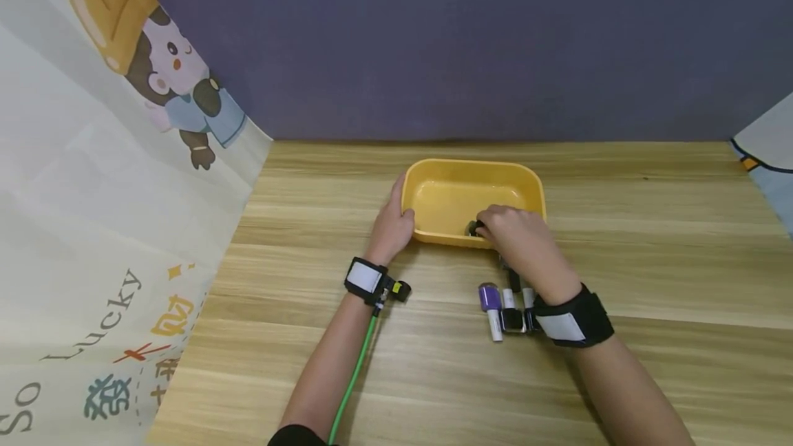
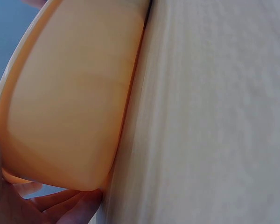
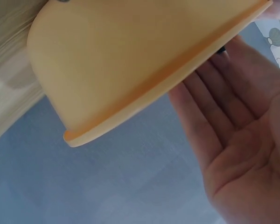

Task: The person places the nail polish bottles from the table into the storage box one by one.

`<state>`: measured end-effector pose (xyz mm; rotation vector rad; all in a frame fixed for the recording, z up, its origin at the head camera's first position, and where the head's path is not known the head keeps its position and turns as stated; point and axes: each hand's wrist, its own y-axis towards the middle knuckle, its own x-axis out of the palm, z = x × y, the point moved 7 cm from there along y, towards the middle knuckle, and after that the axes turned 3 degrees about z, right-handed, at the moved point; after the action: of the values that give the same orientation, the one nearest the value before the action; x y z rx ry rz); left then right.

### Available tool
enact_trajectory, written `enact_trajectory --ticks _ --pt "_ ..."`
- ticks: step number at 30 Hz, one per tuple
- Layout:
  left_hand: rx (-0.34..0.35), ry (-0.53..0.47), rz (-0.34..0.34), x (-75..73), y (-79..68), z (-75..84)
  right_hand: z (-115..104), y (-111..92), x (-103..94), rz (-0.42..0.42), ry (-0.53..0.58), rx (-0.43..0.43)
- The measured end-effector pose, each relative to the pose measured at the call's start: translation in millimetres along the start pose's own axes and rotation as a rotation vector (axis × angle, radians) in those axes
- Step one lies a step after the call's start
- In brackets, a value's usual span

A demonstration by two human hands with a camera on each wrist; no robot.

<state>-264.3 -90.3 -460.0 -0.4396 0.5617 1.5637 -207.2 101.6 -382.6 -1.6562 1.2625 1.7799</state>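
Well, from my remote seat I see both forearms reaching forward over the wood-grain table [image 1: 297, 281]. The left hand [image 1: 393, 226] comes in from the lower left, wrist nearly straight; the right hand [image 1: 517, 232] slants in from the lower right, palm down in my head view, crossing the near rim of the yellow plastic tub [image 1: 458, 191].

On the left I have the tub's end gripped, thumb at the near corner and fingers curled along the outer wall. On the right the grip is almost closed, thumb and fingertips pinching a small dark item [image 1: 473, 228] inside the tub, by the near wall; the fingers hide most of it, so I cannot tell its shape.

I count one tub, one dark item in it, and three white-capped nail polish bottles before it: one purple bottle [image 1: 491, 305] and two dark ones, the nearer-left dark bottle [image 1: 511, 320] and another [image 1: 529, 298] partly behind the wrist. One black piece [image 1: 514, 279] shows just beyond them, partly hidden.
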Motion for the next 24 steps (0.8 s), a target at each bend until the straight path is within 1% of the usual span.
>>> enact_trajectory --ticks 6,15,24 --pt "0.001 -0.006 -0.006 -0.5 -0.1 1.3 -1.1 1.6 2.7 -0.01 -0.029 0.008" --pt "-0.007 -0.006 -0.002 -0.2 1.5 0.1 -1.9 2.9 1.7 0.012 -0.033 -0.001" --pt "-0.006 -0.014 0.001 -1.2 1.0 -0.3 -2.0 1.9 -2.5 0.027 -0.001 -0.004"
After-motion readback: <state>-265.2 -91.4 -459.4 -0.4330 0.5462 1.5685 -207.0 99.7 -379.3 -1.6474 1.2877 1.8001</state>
